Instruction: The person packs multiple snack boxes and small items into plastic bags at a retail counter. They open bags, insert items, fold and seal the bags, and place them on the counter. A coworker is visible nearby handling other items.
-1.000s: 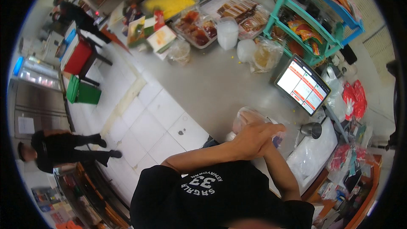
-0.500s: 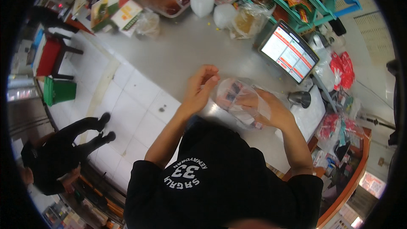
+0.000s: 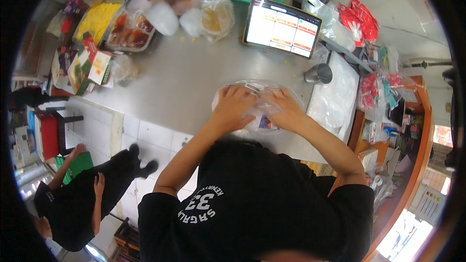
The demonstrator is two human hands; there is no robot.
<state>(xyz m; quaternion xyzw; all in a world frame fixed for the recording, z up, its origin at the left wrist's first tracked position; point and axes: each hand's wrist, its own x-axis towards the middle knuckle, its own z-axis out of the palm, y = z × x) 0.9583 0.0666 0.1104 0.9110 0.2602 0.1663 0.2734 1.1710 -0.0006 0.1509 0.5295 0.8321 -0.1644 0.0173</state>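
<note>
A clear plastic bag (image 3: pixel 253 126) lies on the metal table close to my body. Through its film I see a small dark printed piece (image 3: pixel 265 122) at the near side; the rest of its contents cannot be made out. My left hand (image 3: pixel 234 108) is on the left part of the bag, its fingers bent and closed on the film. On the right part, my right hand (image 3: pixel 284 110) has its fingers bent over the film in the same way. The fingertips of both hands come near each other at the bag's middle.
A lit tablet (image 3: pixel 281 27) stands beyond the bag, with a metal cup (image 3: pixel 319 74) and white plastic sheets (image 3: pixel 335 94) to the right. Food trays (image 3: pixel 130 31) and filled bags (image 3: pixel 216 19) line the back. A person in black (image 3: pixel 80 199) is at the left.
My left hand, empty and raised before, has come down onto the bag. My right hand has drawn out of it and now grips it from outside. The view has turned and shifted.
</note>
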